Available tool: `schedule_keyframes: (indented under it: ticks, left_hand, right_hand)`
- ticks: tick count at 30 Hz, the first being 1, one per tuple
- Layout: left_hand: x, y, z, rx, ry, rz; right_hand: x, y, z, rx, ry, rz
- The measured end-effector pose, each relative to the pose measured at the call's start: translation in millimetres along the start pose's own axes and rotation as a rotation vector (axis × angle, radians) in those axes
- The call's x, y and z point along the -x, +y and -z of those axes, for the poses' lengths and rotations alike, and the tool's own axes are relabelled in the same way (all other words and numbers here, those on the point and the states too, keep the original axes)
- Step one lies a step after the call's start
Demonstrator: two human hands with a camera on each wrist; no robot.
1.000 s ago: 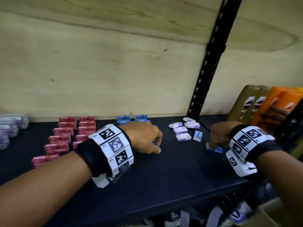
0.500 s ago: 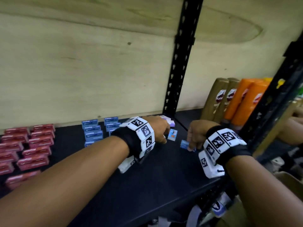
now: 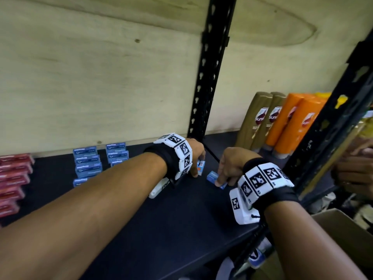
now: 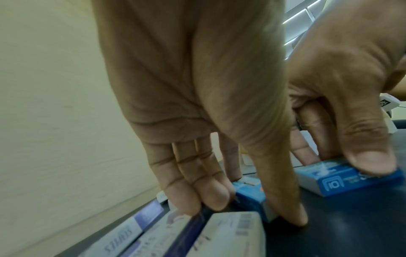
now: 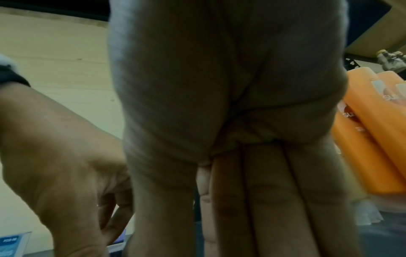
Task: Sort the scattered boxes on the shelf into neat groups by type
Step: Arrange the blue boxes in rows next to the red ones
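On the dark shelf point(image 3: 181, 219), my left hand point(image 3: 196, 167) pinches a small blue box with an orange mark point(image 3: 201, 164) between thumb and fingers; the left wrist view shows this box point(image 4: 248, 196) standing on the shelf. Just to its right, my right hand point(image 3: 222, 176) grips a flat blue box point(image 3: 212, 176) that lies on the shelf, thumb on its near end point(image 4: 351, 179). White and purple boxes point(image 4: 153, 234) lie beside my left fingers. Stacked blue boxes point(image 3: 88, 164) and red boxes point(image 3: 14, 178) stand in rows to the left.
A black upright post point(image 3: 207, 77) rises behind my hands against the plywood back wall. Brown bottles point(image 3: 260, 122) and orange bottles point(image 3: 292, 126) stand at the right rear. A front post point(image 3: 333, 128), another person's hand point(image 3: 355, 172) and a cardboard box point(image 3: 343, 235) are at the right.
My left hand has moved right, away from the stacked blue boxes, and now pinches the small blue box. My right hand has stayed on its flat blue box. The view swung right.
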State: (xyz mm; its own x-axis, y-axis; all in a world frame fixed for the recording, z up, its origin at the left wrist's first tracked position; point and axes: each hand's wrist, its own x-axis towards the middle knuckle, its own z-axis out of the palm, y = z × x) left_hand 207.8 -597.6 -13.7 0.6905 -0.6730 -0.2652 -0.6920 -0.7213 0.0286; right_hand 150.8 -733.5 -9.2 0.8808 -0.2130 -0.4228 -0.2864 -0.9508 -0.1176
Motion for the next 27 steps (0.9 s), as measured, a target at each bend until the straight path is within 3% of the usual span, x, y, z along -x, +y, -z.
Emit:
schedule_keyframes:
  ticks: [9,16,21,27]
  left_hand:
    - [23,-11,4,0.062,0.069,0.002]
    - [96,-31,14,0.148,0.071,-0.025]
    - [149,-35,5,0.195,0.102,0.0]
    - [196,-36,-8,0.351,0.103,0.05]
  right_hand:
    - [-1,-5,3,0.013,-0.025,-0.031]
    - [13,-15,3,0.082,0.006,-0.018]
    - [29,-28,-1,0.288,0.107,0.024]
    - [58,-40,-8,0.295,0.021,0.111]
